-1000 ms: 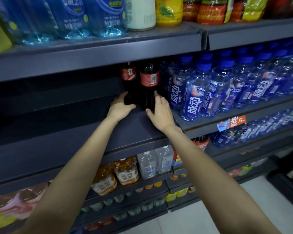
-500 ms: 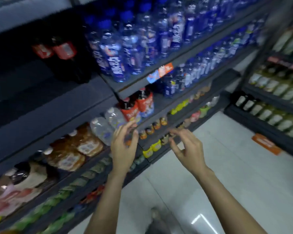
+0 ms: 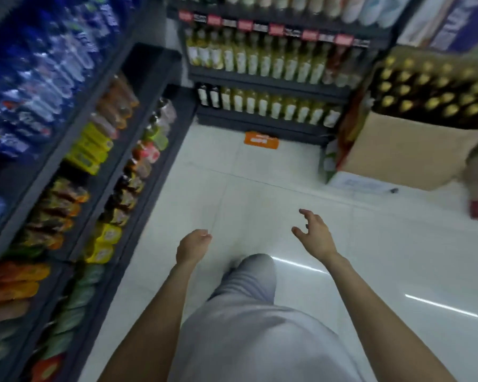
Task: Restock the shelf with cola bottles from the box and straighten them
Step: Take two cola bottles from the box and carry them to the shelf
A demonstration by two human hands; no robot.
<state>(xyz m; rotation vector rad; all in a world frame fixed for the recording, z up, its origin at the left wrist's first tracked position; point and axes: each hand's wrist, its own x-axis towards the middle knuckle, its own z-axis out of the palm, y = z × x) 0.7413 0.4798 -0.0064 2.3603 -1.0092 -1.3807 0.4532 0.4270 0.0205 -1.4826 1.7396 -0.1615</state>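
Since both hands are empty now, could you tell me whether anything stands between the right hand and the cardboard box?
Nothing visible does. Only bare white floor lies between the right hand and the cardboard box ahead to its right. The left hand is also empty.

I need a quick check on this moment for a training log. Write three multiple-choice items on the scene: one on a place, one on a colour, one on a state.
1. Where does the cardboard box stand?
A. on the floor at the right
B. on the top shelf
C. between the person's feet

2. What colour is the floor marker by the far shelf?
A. blue
B. orange
C. black

3. What do the left hand and right hand hold?
A. a bottle each
B. one bottle together
C. nothing

Key: 1 A, the box sits on the tiles at the right. 2 B, the marker is orange. 3 C, both hands are bare, fingers loose.
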